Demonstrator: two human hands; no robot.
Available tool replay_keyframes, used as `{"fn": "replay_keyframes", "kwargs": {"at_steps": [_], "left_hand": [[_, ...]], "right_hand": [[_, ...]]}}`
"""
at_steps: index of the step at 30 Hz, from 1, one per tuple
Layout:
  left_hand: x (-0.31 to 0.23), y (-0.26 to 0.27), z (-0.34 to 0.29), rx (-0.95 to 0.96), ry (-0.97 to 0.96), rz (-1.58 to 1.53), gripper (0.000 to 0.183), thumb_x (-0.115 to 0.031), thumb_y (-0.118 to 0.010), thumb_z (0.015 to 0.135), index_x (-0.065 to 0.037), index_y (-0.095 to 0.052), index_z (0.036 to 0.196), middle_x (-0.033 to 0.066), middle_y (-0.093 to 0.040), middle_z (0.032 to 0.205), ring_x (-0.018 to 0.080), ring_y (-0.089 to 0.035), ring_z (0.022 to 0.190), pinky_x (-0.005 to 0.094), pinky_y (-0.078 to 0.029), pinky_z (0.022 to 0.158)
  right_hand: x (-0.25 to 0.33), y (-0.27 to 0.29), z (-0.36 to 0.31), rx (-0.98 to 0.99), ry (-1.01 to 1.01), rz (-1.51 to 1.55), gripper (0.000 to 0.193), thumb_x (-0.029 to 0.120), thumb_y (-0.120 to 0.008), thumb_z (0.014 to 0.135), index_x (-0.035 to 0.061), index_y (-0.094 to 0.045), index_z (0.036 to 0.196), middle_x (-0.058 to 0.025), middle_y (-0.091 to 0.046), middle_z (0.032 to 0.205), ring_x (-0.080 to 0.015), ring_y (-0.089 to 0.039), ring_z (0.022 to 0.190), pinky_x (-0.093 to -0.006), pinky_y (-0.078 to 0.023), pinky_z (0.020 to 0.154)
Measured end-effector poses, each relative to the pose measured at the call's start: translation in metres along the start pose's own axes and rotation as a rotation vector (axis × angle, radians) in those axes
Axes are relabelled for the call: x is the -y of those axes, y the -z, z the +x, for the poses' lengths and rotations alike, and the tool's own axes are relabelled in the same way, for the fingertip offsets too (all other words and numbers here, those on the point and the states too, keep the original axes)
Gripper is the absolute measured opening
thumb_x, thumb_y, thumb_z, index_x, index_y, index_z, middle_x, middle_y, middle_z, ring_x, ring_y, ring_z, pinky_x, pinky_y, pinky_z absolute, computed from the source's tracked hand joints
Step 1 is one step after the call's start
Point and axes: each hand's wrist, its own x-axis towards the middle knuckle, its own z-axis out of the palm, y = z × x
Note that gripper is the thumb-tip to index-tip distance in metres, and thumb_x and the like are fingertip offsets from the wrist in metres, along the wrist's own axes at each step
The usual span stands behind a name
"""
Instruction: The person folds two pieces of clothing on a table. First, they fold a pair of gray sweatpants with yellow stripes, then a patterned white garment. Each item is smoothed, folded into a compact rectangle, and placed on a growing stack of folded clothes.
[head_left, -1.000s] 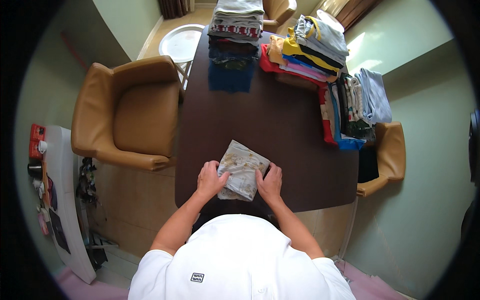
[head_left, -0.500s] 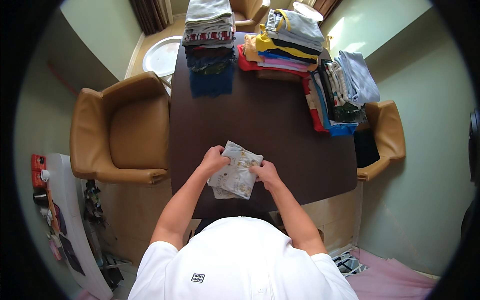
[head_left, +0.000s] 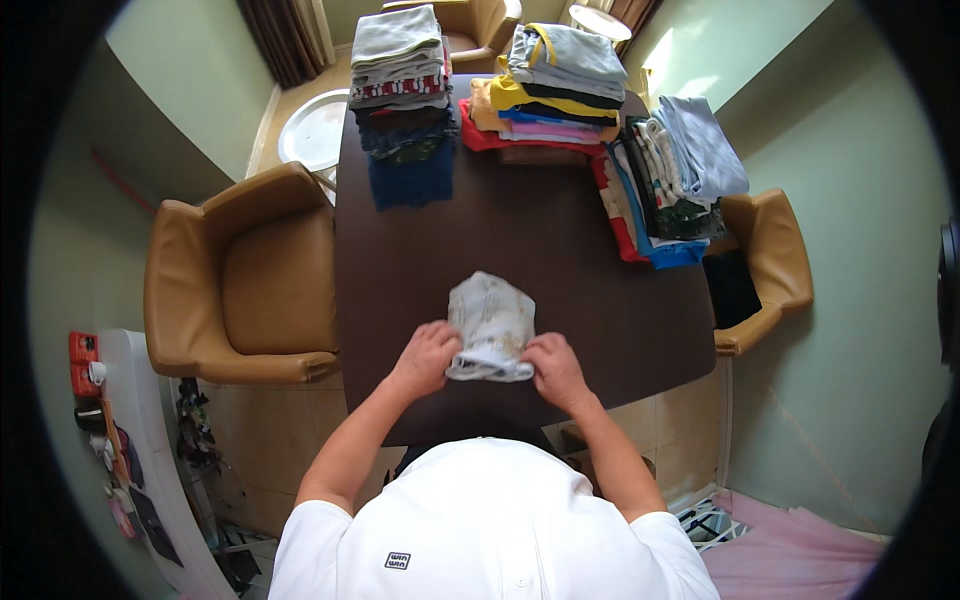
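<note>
Between my hands is a folded whitish garment [head_left: 492, 315] with a pale brownish print, over the near part of the dark table. My left hand [head_left: 432, 352] grips its lower left edge, fingers curled in. My right hand [head_left: 552, 366] pinches the lower right corner. The near edge of the cloth is rolled or bunched and shows several layers; the far end points away from me. Motion blurs it slightly, and I cannot tell what kind of garment it is.
On the dark brown table [head_left: 400, 270] stand a left stack of folded clothes [head_left: 403, 100], a middle stack [head_left: 555, 95] and a leaning right stack [head_left: 665, 185]. Tan armchairs stand to the left [head_left: 270, 275] and right [head_left: 770, 255]. A white round tray [head_left: 312, 130] is beyond the left chair.
The garment has turned from a slant to nearly straight, its near edge now bunched. Both hands have shifted to its lower corners, the left one moving nearer to me.
</note>
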Motion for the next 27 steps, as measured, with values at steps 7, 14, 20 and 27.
{"fn": "replay_keyframes", "kwargs": {"at_steps": [7,14,20,27], "left_hand": [[-0.022,-0.016,-0.055,0.025,0.138,0.057,0.022,0.001,-0.068,0.072,-0.005,-0.067,0.093,0.0165,-0.062,0.129,0.0398,-0.051,0.134,0.0521,-0.039,0.114],[-0.059,-0.004,0.020,-0.181,0.094,-0.116,0.025,-0.010,-0.073,0.084,-0.003,-0.067,0.107,0.0201,-0.065,0.126,0.0432,-0.055,0.130,0.0516,-0.044,0.110],[-0.050,-0.072,0.050,-0.100,0.109,-0.101,0.045,-0.027,-0.069,0.089,0.001,-0.063,0.124,0.0240,-0.060,0.138,0.0462,-0.050,0.135,0.0568,-0.037,0.115],[-0.031,-0.098,0.011,-0.077,0.075,0.021,0.059,-0.033,-0.060,0.094,0.002,-0.054,0.141,0.0283,-0.049,0.150,0.0497,-0.039,0.144,0.0614,-0.025,0.121]], "right_hand": [[0.004,-0.024,-0.068,0.024,-0.201,-0.001,0.015,0.002,-0.067,0.083,0.0057,-0.070,0.096,-0.0124,-0.067,0.107,-0.0351,-0.063,0.105,-0.0451,-0.053,0.090],[0.027,-0.024,-0.005,-0.117,-0.117,-0.177,0.037,0.019,-0.072,0.086,0.0066,-0.065,0.120,-0.0166,-0.061,0.126,-0.0384,-0.055,0.124,-0.0529,-0.043,0.104],[0.031,-0.087,0.005,0.362,-0.104,-0.316,0.071,0.039,-0.056,0.095,0.0105,-0.039,0.157,-0.0167,-0.033,0.165,-0.0399,-0.023,0.154,-0.0705,-0.018,0.119],[0.032,-0.085,-0.006,0.478,-0.104,-0.228,0.087,0.043,-0.060,0.092,0.0117,-0.025,0.165,-0.0124,-0.017,0.174,-0.0380,-0.010,0.160,-0.0782,-0.008,0.117]]}}
